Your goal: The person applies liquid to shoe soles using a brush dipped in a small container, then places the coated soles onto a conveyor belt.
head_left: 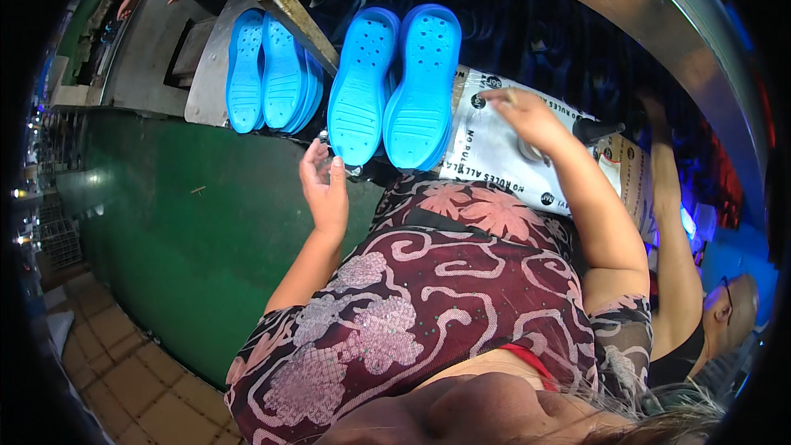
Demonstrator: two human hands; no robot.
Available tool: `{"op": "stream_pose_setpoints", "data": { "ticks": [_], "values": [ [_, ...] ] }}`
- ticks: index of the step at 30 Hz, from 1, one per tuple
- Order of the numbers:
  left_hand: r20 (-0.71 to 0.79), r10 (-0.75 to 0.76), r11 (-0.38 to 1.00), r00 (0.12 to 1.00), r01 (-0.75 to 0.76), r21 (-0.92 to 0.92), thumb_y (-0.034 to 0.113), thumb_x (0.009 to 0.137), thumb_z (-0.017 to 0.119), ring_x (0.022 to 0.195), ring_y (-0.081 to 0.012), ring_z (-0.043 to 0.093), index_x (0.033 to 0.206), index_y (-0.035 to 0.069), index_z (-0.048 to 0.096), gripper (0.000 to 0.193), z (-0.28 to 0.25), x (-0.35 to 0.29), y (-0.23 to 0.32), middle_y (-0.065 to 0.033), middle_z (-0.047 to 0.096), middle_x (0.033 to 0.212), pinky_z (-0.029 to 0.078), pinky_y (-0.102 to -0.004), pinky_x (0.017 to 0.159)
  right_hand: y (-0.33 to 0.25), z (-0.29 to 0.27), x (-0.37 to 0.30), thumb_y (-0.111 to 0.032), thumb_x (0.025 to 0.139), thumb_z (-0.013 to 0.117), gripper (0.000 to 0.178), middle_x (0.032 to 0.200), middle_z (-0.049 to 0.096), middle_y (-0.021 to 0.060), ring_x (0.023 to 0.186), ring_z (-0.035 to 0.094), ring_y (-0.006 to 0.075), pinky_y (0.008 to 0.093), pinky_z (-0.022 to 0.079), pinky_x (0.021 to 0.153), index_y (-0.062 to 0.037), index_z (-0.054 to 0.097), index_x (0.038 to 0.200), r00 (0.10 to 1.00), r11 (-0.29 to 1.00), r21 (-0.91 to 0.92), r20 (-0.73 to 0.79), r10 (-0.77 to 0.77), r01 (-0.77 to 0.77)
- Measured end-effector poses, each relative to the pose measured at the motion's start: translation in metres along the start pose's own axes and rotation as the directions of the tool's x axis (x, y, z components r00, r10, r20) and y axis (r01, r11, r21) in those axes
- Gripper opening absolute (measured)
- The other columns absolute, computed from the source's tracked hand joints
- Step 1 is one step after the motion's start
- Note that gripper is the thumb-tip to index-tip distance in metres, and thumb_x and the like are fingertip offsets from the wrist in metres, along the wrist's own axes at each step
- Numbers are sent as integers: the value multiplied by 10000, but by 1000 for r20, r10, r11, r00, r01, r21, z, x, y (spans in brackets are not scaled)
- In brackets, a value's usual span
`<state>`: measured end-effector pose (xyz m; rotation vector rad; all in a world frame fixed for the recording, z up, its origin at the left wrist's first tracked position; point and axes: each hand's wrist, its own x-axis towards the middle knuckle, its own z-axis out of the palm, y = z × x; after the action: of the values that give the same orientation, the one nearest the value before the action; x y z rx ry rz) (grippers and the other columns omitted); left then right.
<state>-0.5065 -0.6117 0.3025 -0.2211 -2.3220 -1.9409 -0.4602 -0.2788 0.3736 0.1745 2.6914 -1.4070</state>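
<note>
Two blue shoe soles [418,86], with small holes at the toe end and ridges toward the heel, lie side by side in front of me, apparently stacked on others. My left hand [324,185] is just below the left one's heel, palm turned inward, fingers loosely apart and holding nothing. To the right of the soles, my right hand [521,118] hovers over a white printed sheet [486,148]. Its fingers stretch left toward the soles, with nothing visible in them. By my right wrist a dark nozzle-like object [597,130] sticks out; its lower part is hidden.
Another stack of blue soles [276,74] lies on a metal surface [210,74] at the left, beside an angled metal bar [297,12]. Dark, blurred machinery runs behind. A co-worker's arm [671,222] reaches forward on my right. Green floor [181,222] spreads at the left.
</note>
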Motion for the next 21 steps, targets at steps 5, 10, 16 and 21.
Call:
{"op": "stream_pose_setpoints", "data": {
  "ticks": [5,10,16,21],
  "values": [
    [359,145,881,922,-286,378,205,788,634,782,-228,583,1119,27,529,391,28,33,55,-115,571,917,468,-325,661,-12,-37,-56,-255,895,344,403,977,595,97,703,507,80,194,429,659,-16,533,1158,908,794,600,-378,178,94],
    [546,134,487,827,-535,691,363,768,612,895,-334,583,1080,28,554,462,74,59,49,-178,602,982,472,-408,736,44,-43,-123,-525,922,262,649,671,530,38,626,491,115,254,446,648,33,586,989,913,528,840,-305,272,123],
    [592,27,780,806,-387,491,238,798,629,538,-139,469,801,5,544,247,61,77,51,-64,516,611,395,-285,503,85,-15,-169,-439,920,388,521,785,597,113,721,546,151,275,470,719,40,585,976,810,361,910,-363,460,203],
    [627,-219,935,747,345,-85,104,838,550,844,-129,565,1033,29,492,217,58,64,81,-67,571,943,466,-261,739,108,-8,-164,-261,884,542,268,742,562,44,706,510,100,226,423,701,3,590,892,736,573,794,-509,446,202]
  ]
}}
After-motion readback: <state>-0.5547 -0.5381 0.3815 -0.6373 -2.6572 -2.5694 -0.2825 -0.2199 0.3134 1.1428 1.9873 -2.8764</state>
